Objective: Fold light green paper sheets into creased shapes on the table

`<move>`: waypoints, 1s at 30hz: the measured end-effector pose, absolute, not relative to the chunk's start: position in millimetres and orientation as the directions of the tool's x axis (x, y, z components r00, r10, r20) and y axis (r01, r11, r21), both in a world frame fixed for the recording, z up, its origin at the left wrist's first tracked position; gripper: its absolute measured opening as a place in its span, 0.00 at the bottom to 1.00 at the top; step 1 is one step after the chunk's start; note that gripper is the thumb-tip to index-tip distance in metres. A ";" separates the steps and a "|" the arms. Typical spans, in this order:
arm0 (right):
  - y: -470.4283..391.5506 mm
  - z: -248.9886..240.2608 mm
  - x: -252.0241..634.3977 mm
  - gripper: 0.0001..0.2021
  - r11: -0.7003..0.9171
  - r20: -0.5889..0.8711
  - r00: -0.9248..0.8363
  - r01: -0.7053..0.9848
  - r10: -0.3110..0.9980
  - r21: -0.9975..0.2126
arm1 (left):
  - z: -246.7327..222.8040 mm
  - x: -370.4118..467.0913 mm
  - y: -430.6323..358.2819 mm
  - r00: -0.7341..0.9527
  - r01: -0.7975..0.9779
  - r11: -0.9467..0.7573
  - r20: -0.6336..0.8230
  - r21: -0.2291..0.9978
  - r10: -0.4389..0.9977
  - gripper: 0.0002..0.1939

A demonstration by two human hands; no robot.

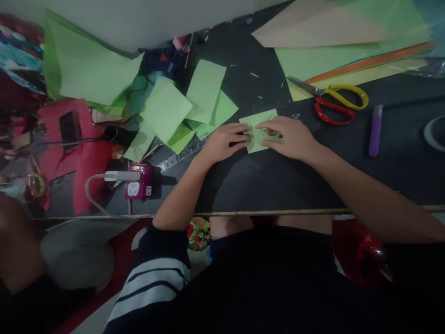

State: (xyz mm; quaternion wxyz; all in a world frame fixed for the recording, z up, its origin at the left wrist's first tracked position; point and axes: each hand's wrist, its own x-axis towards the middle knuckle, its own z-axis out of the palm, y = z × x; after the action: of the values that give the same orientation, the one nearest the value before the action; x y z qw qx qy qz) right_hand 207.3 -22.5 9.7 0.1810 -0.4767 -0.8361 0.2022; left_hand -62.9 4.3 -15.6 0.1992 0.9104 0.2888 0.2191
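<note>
A small light-green piece of paper (259,146) lies on the dark table between my two hands. My left hand (225,143) rests at its left edge, fingers stretched out and touching it. From the right, my right hand (291,137) lies over the sheet with thumb and fingers apart and fingertips on the paper. Part of the sheet is hidden under the fingers. Scissors (335,103) with one yellow and one red handle lie beyond my right hand. Left of my left hand are several loose green paper pieces (167,109).
A metal ruler (181,155) is partly under the papers. A purple plug adapter (139,182) with a white charger stands near the front edge. At right lie a purple stick (375,131) and a tape roll (434,133). Large coloured sheets (320,28) are at the back. Another person's arm (21,241) shows at left.
</note>
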 end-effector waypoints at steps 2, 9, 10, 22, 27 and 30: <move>-23.9 9.6 207.4 0.19 0.525 0.111 -0.543 0.710 0.833 -0.469 | -14.7 -60.6 2.4 0.722 0.461 -0.735 0.271 0.496 0.636 0.18; -24.0 9.2 211.4 0.20 0.602 0.097 -0.621 0.692 0.778 -0.399 | -12.3 -54.8 -6.7 0.660 0.551 -0.664 0.223 0.506 0.718 0.17; -23.9 8.7 211.4 0.20 0.619 0.107 -0.633 0.685 0.767 -0.384 | -11.9 -54.5 -7.6 0.653 0.561 -0.657 0.218 0.504 0.725 0.17; -29.3 3.7 205.4 0.18 0.873 0.306 -0.818 0.452 0.487 -0.182 | 3.3 -53.1 -12.3 0.630 0.672 -0.560 0.024 0.484 0.776 0.38; -30.5 -1.3 206.2 0.20 0.861 0.371 -0.777 0.445 0.508 -0.247 | 7.7 -52.2 -14.8 0.612 0.711 -0.530 -0.034 0.462 0.790 0.44; -30.5 -5.4 206.0 0.23 0.819 0.303 -0.768 0.473 0.564 -0.324 | 6.8 -52.8 -14.5 0.593 0.731 -0.512 -0.048 0.452 0.804 0.49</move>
State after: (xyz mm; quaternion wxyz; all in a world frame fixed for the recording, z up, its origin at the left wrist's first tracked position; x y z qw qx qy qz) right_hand 206.0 -30.5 -5.4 0.1966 -0.2778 -0.9332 0.1151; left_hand -52.8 -14.5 6.8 0.2181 0.8654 0.4433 0.0840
